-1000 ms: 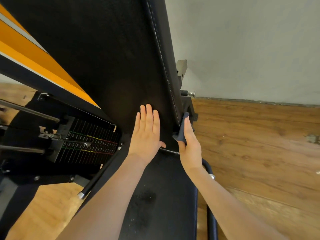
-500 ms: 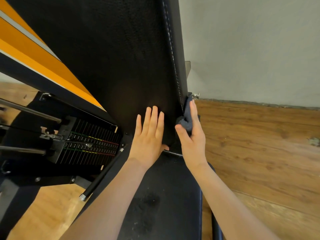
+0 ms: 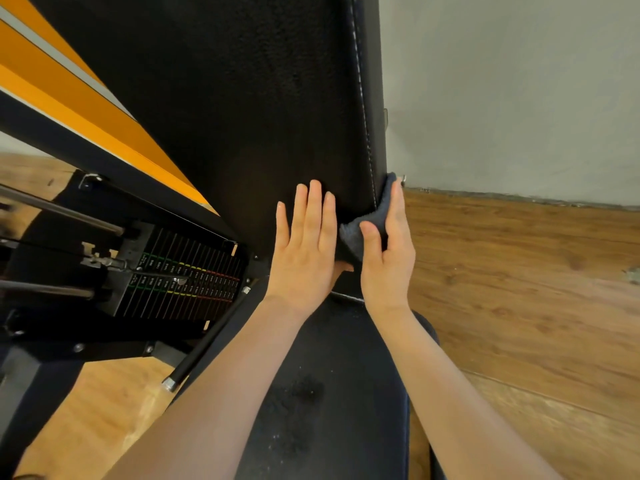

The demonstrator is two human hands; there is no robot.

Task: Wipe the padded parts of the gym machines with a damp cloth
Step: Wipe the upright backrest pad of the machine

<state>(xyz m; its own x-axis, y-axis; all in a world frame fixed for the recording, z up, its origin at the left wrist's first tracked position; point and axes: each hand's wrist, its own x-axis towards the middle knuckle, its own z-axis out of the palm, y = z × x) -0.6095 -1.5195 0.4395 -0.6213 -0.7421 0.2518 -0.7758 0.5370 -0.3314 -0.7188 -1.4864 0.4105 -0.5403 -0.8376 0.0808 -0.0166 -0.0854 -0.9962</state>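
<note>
Now the right hand (image 3: 388, 258) sits higher along the right edge of the back pad (image 3: 249, 109) than it did half a second ago, and higher again than a second ago, when it was down near the joint with the seat pad (image 3: 332, 393). Its grip is clamped on the cloth (image 3: 375, 216): the thumb presses a dark blue fold against the front face of the pad near the white stitched seam, while the straight fingers hold the rest of the cloth against the pad's side edge. The cloth wraps round that corner, its top reaching just past the fingertips.

The left hand (image 3: 304, 247) has barely shifted. It lies flat on the lower front of the back pad with fingers straight and close together, holding nothing, its thumb tucked out of sight beneath the right hand's thumb side. The two hands are now just beside each other, closer than in either earlier frame.

The view has tilted so that less of the metal bracket behind the pad shows.

To the left, the weight stack (image 3: 180, 275) stands inside its black frame, its plates marked with green, yellow and red labels, with a selector pin set in it. An orange frame beam (image 3: 86, 98) runs diagonally above it. A wooden floor (image 3: 519, 289) meets a grey wall (image 3: 512, 91) on the right.
</note>
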